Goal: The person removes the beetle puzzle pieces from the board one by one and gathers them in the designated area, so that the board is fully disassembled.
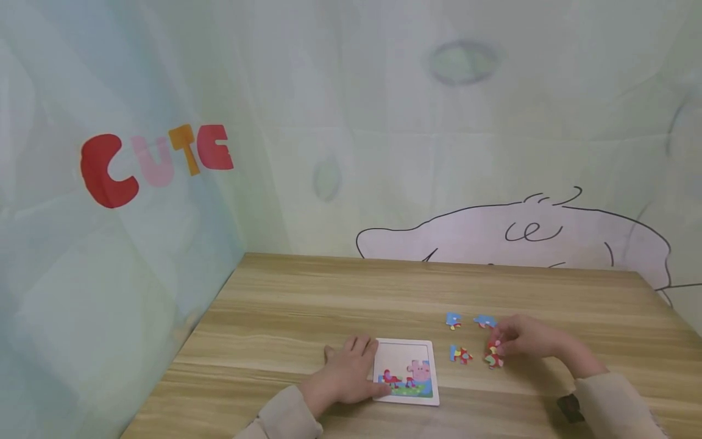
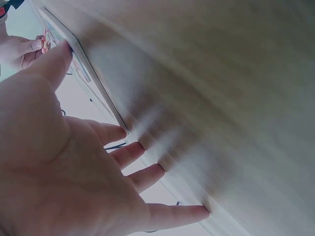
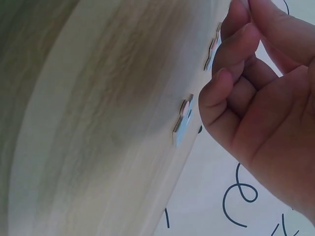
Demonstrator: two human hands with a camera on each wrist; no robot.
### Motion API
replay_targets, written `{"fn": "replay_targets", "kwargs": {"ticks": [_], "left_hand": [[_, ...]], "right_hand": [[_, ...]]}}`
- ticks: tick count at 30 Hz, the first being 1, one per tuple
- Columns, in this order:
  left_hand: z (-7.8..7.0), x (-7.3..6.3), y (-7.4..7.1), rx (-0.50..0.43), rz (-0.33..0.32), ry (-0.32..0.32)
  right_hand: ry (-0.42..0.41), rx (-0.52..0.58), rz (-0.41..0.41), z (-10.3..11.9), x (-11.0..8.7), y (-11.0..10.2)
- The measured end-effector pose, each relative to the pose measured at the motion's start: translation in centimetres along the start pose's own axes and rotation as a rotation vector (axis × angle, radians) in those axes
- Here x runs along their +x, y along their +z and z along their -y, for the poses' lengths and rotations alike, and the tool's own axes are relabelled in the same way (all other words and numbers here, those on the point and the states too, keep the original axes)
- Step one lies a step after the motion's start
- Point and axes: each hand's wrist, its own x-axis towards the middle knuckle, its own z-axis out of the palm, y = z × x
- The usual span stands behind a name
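Note:
My left hand (image 1: pixel 348 372) lies flat at the left side of a square white-framed jigsaw tray (image 1: pixel 436 381), its thumb over the lower left corner. In the left wrist view its fingers are spread, fingertips on the tabletop beside the frame. Inside the tray, fitted pieces (image 1: pixel 420 372) show a pink pig's head and a green strip along the bottom. To the right, my right hand (image 1: pixel 526 336) pinches a red puzzle piece (image 1: pixel 496 345) between thumb and fingers. A red and green puzzle piece (image 1: pixel 493 361) appears just below those fingertips, overlapping it in this view.
Loose on the wooden table (image 1: pixel 285 299) are a blue piece (image 1: pixel 453 320), another blue piece (image 1: pixel 484 320) and a red and yellow piece (image 1: pixel 462 354). By the right sleeve is a dark object (image 1: pixel 570 408). Printed fabric walls (image 1: pixel 329 97) border the table behind and at left.

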Motion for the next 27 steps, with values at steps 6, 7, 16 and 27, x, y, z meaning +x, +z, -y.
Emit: {"fn": "replay_targets", "kwargs": {"ticks": [6,7,16,27], "left_hand": [[0.0,0.0,-0.1,0.005,0.003,0.002],[0.0,0.0,-0.1,0.007,0.006,0.001],[0.0,-0.1,-0.1,0.011,0.011,-0.003],[0.0,0.0,-0.1,-0.007,0.019,-0.007]], "right_hand": [[0.009,-0.052,-0.003,-0.2,0.1,0.1],[0.010,-0.068,-0.006,-0.2,0.1,0.1],[-0.004,-0.095,-0.019,-0.5,0.2,0.4],[-0.011,-0.074,-0.024,-1.1,0.3,0.5]]}}
